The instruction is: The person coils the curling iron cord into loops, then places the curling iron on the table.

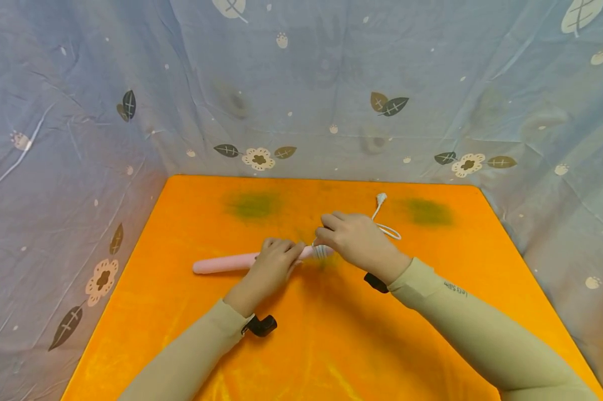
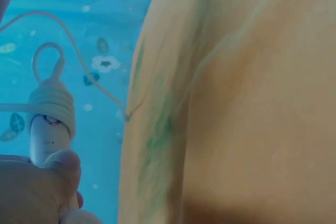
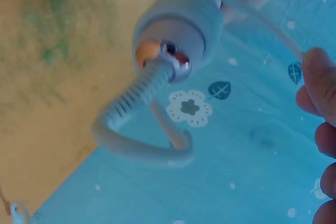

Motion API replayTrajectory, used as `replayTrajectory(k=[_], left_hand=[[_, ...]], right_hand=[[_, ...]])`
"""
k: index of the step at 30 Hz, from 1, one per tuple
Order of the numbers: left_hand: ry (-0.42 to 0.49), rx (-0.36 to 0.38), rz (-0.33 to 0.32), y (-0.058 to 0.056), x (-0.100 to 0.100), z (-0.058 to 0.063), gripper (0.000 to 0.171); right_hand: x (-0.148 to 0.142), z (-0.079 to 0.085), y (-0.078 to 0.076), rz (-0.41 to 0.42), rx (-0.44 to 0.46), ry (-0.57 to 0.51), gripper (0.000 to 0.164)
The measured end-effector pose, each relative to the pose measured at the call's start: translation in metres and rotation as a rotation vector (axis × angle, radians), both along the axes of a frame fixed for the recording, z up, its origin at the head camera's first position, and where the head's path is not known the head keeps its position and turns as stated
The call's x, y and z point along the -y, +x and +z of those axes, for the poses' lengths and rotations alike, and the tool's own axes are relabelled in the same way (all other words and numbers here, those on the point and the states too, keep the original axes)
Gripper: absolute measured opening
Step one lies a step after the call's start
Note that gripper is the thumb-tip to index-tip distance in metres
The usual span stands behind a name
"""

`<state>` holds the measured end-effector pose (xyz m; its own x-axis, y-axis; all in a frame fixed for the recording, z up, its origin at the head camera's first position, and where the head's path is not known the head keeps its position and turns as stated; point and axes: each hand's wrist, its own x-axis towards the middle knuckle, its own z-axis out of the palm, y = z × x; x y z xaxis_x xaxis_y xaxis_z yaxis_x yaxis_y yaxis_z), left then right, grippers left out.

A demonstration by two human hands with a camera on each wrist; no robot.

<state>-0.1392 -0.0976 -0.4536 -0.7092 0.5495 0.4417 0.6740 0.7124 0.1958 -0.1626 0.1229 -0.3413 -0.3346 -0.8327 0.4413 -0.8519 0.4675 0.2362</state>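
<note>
A pink hair curling iron (image 1: 226,263) is held level over the orange table, its long rod pointing left. My left hand (image 1: 273,262) grips it by the handle, thumb along the side in the left wrist view. Several turns of white power cord (image 2: 52,100) lie wound round the handle's end. Out of that end comes a ribbed cord sleeve (image 3: 134,98), and the cord bends back in a loop. My right hand (image 1: 358,236) pinches the cord between thumb and finger to the right of the coils, holding a stretch of it taut in the right wrist view.
The cord's free end runs behind the right hand to a white plug (image 1: 381,197) on the orange table (image 1: 206,345). A patterned blue-grey curtain (image 1: 301,83) hangs round the back and sides. Each wrist carries a black camera (image 1: 262,326).
</note>
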Motion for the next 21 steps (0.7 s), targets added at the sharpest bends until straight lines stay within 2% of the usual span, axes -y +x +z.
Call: replayTrajectory(k=[6, 9, 15, 18, 21], left_hand=[[-0.005, -0.017, -0.052, 0.007, -0.003, -0.001, 0.036], [-0.036, 0.001, -0.033, 0.010, -0.003, 0.002, 0.037], [-0.132, 0.123, 0.022, 0.013, -0.003, 0.005, 0.037], [-0.106, 0.182, 0.018, 0.012, -0.002, 0.004, 0.039], [-0.034, 0.195, 0.003, 0.012, -0.002, 0.005, 0.042]], right_hand=[[-0.003, -0.002, -0.008, -0.014, 0.023, -0.012, 0.024], [-0.004, -0.001, -0.008, -0.006, 0.018, -0.024, 0.025], [-0.004, 0.001, -0.007, 0.015, 0.009, -0.043, 0.026], [-0.005, 0.002, -0.007, 0.015, 0.003, -0.051, 0.027], [-0.005, 0.002, -0.007, 0.020, -0.006, -0.054, 0.027]])
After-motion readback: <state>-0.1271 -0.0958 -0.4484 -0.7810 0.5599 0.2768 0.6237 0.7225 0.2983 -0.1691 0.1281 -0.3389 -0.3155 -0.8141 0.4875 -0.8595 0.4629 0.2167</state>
